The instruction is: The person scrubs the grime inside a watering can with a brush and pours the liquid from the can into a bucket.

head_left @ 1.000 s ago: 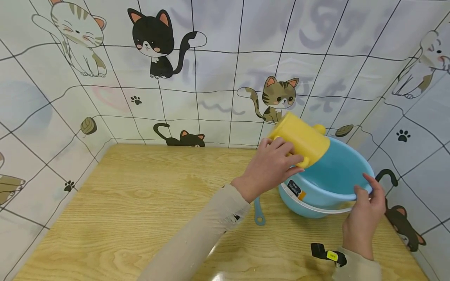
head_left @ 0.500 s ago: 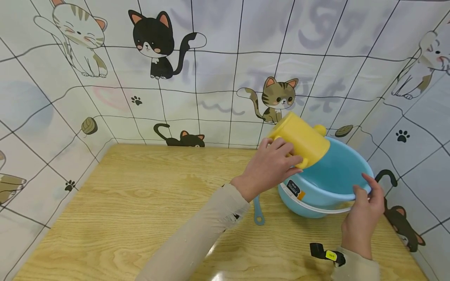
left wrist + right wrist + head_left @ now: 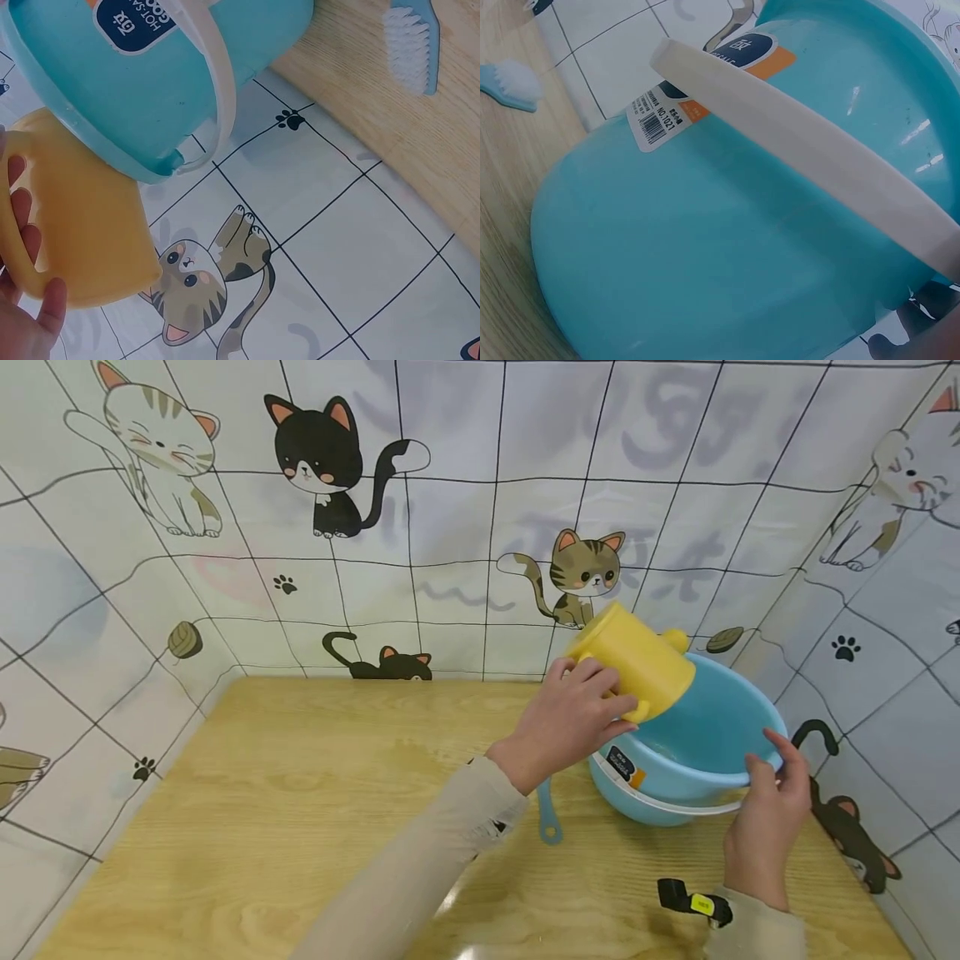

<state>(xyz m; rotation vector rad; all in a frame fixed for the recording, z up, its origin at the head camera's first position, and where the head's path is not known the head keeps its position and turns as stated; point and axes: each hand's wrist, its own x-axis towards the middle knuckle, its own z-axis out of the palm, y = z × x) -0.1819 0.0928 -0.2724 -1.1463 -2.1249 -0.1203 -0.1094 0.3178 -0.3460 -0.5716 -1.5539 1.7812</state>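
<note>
A yellow plastic mug [image 3: 641, 660] is tipped with its mouth over a light blue bucket [image 3: 660, 797]. My left hand [image 3: 566, 714] grips the mug by its handle, fingers curled through the loop in the left wrist view. In that view the mug [image 3: 90, 217] overlaps the rim of the bucket [image 3: 112, 97]. My right hand [image 3: 768, 827] holds the bucket's rim at the right, thumb and fingers on the edge. The bucket leans on the table, its white carrying handle [image 3: 697, 812] hanging down on the near side. The mug's inside is hidden.
A blue-handled brush [image 3: 550, 822] with white bristles [image 3: 409, 49] lies on the wooden table [image 3: 337, 793], left of the bucket and partly behind my left arm. Tile-patterned walls with cat pictures [image 3: 322, 460] rise behind and at both sides. The right wall stands close to the bucket.
The head view has shifted slightly. Both hands, the tipped mug and the leaning bucket keep the same places relative to each other.
</note>
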